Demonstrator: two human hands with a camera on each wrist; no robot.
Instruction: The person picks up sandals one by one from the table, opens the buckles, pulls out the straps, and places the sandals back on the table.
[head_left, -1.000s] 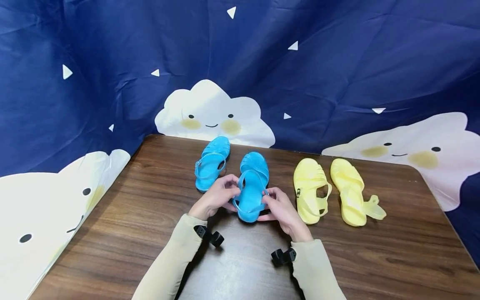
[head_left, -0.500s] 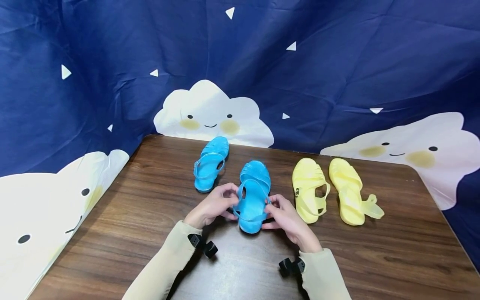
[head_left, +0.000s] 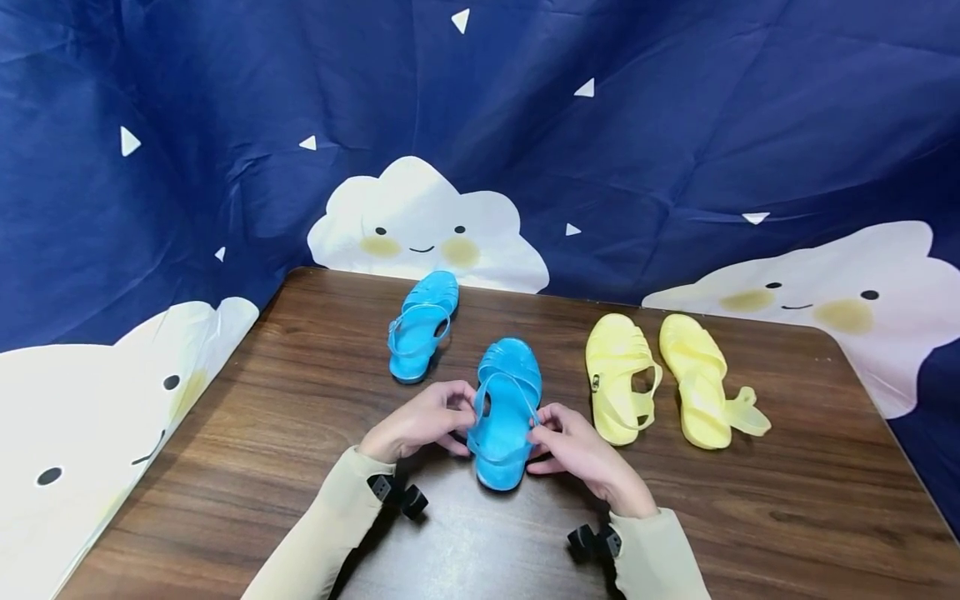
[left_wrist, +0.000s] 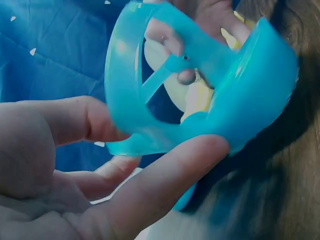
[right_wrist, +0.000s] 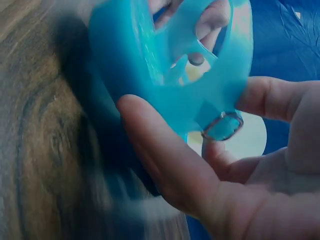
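Observation:
A blue jelly sandal points away from me between my two hands, its heel end toward me. My left hand grips its left side; in the left wrist view the thumb lies along the sandal's side and the fingers are at the strap. On the opposite side my right hand holds the sandal, with the thumb against the sole edge and the fingers beside a small metal buckle. The matching blue sandal lies on the table farther back and to the left.
Two yellow jelly sandals lie to the right: one with its strap looped, the other with its strap spread out sideways. All are on a dark wooden table. A blue curtain with clouds hangs behind the table's back edge.
Both hands have drawn the blue sandal toward me across the table, away from its mate. The other blue sandal and the yellow pair stay where they were.

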